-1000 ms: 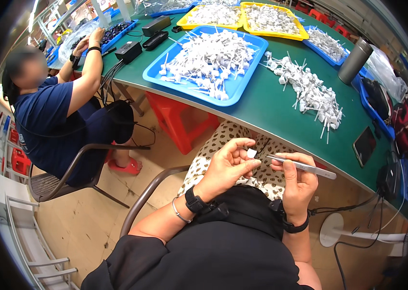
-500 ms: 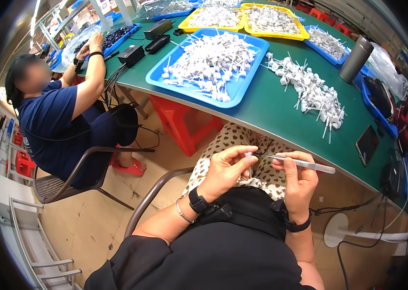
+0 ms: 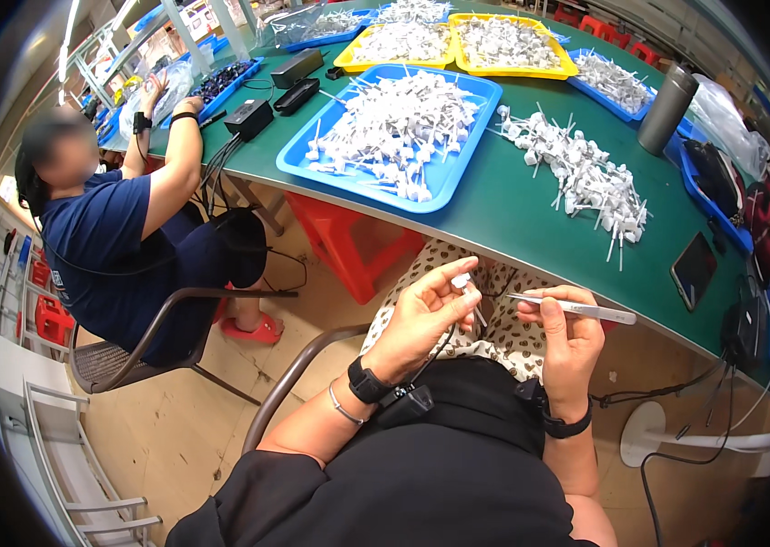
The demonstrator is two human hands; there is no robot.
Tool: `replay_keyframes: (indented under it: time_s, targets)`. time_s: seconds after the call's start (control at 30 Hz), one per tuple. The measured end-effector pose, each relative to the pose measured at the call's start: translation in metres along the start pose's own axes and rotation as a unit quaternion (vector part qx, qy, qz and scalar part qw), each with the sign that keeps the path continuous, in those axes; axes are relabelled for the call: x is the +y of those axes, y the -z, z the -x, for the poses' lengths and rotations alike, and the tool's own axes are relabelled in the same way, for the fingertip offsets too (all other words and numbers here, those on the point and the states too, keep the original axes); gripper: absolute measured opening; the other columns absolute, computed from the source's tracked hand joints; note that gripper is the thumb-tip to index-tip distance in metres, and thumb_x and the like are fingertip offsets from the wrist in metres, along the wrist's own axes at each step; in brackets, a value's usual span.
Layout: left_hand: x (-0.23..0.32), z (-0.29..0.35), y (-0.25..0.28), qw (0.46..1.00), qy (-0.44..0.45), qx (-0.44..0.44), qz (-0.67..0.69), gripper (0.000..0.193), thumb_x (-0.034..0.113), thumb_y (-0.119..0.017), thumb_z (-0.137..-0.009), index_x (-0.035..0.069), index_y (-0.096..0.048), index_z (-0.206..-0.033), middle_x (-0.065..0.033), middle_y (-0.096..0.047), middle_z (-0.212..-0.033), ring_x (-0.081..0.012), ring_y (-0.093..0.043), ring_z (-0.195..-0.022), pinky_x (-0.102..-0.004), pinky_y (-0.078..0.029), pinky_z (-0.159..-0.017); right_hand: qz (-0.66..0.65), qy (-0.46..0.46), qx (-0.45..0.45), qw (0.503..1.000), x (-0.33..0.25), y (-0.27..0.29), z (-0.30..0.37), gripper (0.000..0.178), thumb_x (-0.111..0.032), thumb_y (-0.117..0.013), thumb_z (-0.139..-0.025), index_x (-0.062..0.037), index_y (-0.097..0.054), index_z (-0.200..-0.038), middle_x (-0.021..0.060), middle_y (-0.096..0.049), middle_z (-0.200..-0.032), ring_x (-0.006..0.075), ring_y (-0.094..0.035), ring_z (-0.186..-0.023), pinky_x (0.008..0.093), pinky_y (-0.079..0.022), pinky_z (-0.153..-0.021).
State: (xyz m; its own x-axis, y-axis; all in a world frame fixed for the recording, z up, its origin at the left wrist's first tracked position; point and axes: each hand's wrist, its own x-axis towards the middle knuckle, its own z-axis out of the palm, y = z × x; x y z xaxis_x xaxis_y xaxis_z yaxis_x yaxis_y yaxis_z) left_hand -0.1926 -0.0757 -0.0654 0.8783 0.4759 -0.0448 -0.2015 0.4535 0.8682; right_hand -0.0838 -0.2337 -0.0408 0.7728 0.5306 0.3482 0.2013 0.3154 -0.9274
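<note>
My left hand [image 3: 414,326] pinches a small white plastic part [image 3: 462,281] with thumb and fingers above my lap. A thin pale stem shows below those fingers, seemingly belonging to the part. Silver tweezers [image 3: 599,313] are gripped in my right hand [image 3: 569,346], their tips pointing left and stopping short of the white part. Beyond my hands, a blue tray [image 3: 447,196] on the table holds a heap of similar white stemmed parts [image 3: 399,123]. A loose pile of white parts [image 3: 576,173] lies on the green tabletop to its right.
Farther back are yellow trays [image 3: 511,71] and a blue tray [image 3: 645,111] of white parts. A grey flask [image 3: 667,109] and a phone [image 3: 693,271] stand or lie at right. A co-worker [image 3: 121,219] sits at left near dark parts. A red stool [image 3: 349,246] is under the table.
My left fingers have opened out slightly and turned the white part, so more of it and its stem shows. The tweezers stay nearly in place. The co-worker's hands have moved apart.
</note>
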Motion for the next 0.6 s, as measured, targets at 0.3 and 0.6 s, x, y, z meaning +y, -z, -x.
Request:
replay_keyframes:
  time_s: [0.3,0.6]
  targets:
    - [0.100,-0.044,0.004,0.932,-0.245,0.104,-0.246,0.043,0.007,-0.066,-0.095,-0.001,-0.057,-0.136,-0.0034,-0.066,-0.090,-0.0089,-0.059,-0.067,-0.0233,-0.050,-0.064,-0.018,0.033,0.034,0.999,-0.007,0.012,-0.005,0.014,-0.008,-0.058,-0.102,0.0042,-0.058,-0.110,0.0124,-0.069,-0.101,0.0166,-0.070,-0.089,0.0311,-0.060,-0.081]
    - [0.137,-0.139,0.030,0.616,-0.401,0.070,-0.674,0.044,0.012,-0.078,-0.083,0.009,-0.067,-0.125,-0.0169,-0.060,-0.130,-0.0290,-0.063,-0.109,-0.0367,-0.054,-0.092,-0.025,0.076,0.078,0.994,-0.013,0.029,-0.014,0.015,-0.009,-0.058,-0.102,0.0035,-0.058,-0.111,0.0138,-0.070,-0.099,0.0184,-0.071,-0.088,0.0324,-0.061,-0.080]
